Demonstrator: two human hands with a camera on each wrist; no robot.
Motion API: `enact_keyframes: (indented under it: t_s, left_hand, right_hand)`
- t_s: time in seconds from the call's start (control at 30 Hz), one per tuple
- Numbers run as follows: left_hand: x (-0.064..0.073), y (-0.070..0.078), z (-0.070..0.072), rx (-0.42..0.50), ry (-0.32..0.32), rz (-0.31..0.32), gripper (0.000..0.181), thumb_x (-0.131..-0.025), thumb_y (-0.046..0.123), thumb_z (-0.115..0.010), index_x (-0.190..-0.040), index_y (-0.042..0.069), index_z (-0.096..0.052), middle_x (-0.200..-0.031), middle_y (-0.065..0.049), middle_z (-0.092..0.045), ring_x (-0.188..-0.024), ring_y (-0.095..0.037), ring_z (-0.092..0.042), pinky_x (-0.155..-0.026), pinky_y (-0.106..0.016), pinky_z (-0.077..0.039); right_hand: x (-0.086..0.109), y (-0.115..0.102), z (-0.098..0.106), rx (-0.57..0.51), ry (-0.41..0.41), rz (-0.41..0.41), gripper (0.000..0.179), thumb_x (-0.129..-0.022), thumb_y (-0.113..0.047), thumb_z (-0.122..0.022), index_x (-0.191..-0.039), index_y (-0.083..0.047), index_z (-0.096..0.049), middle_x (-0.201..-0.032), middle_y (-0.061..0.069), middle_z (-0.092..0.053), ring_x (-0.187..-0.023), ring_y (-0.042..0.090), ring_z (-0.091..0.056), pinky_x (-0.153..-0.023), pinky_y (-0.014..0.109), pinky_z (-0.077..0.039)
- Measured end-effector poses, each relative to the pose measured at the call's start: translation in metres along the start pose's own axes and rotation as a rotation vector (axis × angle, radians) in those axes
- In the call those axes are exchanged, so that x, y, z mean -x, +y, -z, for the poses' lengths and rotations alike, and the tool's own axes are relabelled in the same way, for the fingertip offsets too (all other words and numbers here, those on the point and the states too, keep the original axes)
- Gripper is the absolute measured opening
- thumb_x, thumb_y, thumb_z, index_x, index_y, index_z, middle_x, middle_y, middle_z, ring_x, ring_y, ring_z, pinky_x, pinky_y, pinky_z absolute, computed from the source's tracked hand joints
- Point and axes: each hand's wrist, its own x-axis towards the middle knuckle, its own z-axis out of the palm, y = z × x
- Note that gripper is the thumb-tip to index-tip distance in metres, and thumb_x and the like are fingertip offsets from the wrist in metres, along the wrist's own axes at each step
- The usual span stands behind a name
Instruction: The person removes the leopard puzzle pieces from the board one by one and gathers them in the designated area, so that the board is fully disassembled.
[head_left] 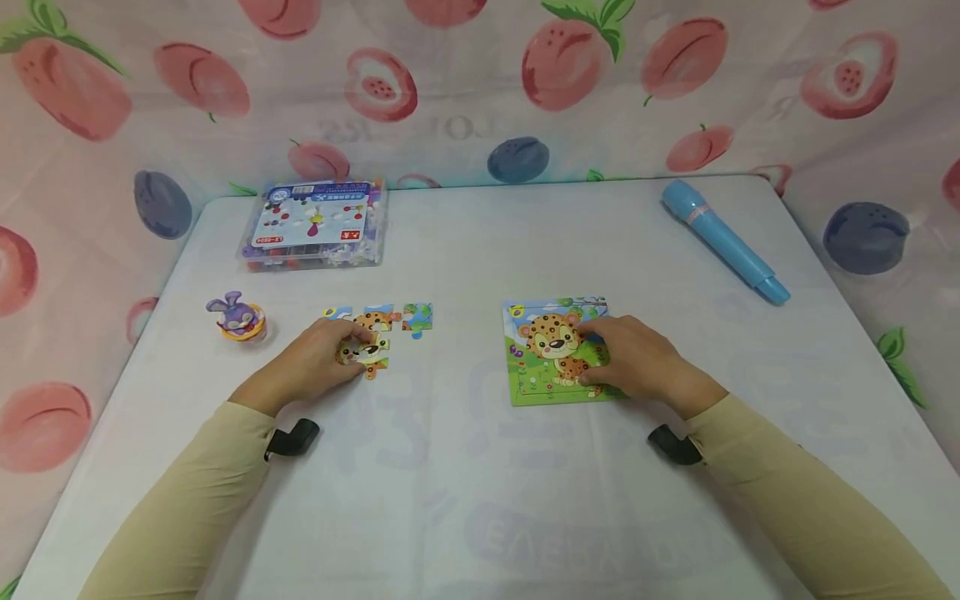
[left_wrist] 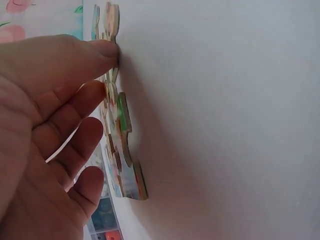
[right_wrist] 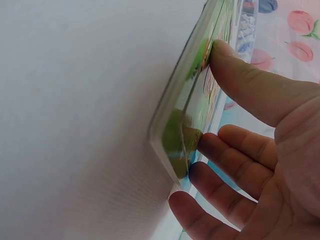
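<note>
My left hand [head_left: 321, 357] is at a cluster of leopard-picture puzzle pieces [head_left: 380, 342], its thumb and index finger pinching a piece at the cluster's left side. In the left wrist view the thin edges of the puzzle pieces [left_wrist: 125, 112] show beside the thumb, and the other fingers bend loosely behind. My right hand [head_left: 637, 358] rests on the right side of a square leopard puzzle board [head_left: 536, 379]. Its thumb and fingertips touch the face of the puzzle board [right_wrist: 172, 132], spread apart, and the hand covers the board's right edge.
Behind the loose pieces lies a clear plastic box [head_left: 315, 225] of colourful parts. A purple rabbit toy [head_left: 238, 317] stands left of the left hand. At the back right lies a blue toy microphone [head_left: 723, 240]. A peach-printed cloth [head_left: 450, 100] rises behind the white table [head_left: 450, 500].
</note>
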Motion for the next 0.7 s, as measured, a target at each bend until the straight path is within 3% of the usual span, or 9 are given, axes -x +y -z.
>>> enact_keyframes:
  t_s: [0.23,0.4,0.7]
  left_hand:
    - [-0.003,0.010,0.003,0.011,0.008,-0.016,0.033,-0.089,0.011,-0.073,-0.120,0.003,-0.064,-0.118,-0.012,-0.064,-0.116,-0.034,-0.051,-0.100,-0.053,-0.039]
    - [-0.011,0.025,0.003,0.030,0.009,-0.023,0.044,-0.090,0.014,-0.074,-0.130,0.001,-0.061,-0.125,-0.015,-0.062,-0.125,-0.036,-0.045,-0.103,-0.054,-0.037]
    - [-0.046,0.068,-0.007,0.076,-0.053,-0.071,0.047,-0.090,0.016,-0.075,-0.133,0.003,-0.060,-0.134,-0.012,-0.056,-0.130,-0.030,-0.043,-0.104,-0.045,-0.040]
  right_hand:
    - [0.000,0.001,-0.001,0.000,0.008,0.010,0.072,-0.083,-0.029,-0.083,-0.142,0.001,-0.053,-0.134,0.023,-0.057,-0.124,0.043,-0.049,-0.098,0.057,-0.043]
    - [0.001,0.001,-0.002,-0.007,0.009,0.009,0.071,-0.084,-0.030,-0.083,-0.141,0.000,-0.053,-0.134,0.022,-0.058,-0.124,0.042,-0.049,-0.098,0.057,-0.043]
    - [0.004,0.003,-0.003,-0.043,0.018,-0.006,0.074,-0.085,-0.031,-0.081,-0.144,0.000,-0.049,-0.142,0.024,-0.051,-0.131,0.044,-0.043,-0.105,0.059,-0.037]
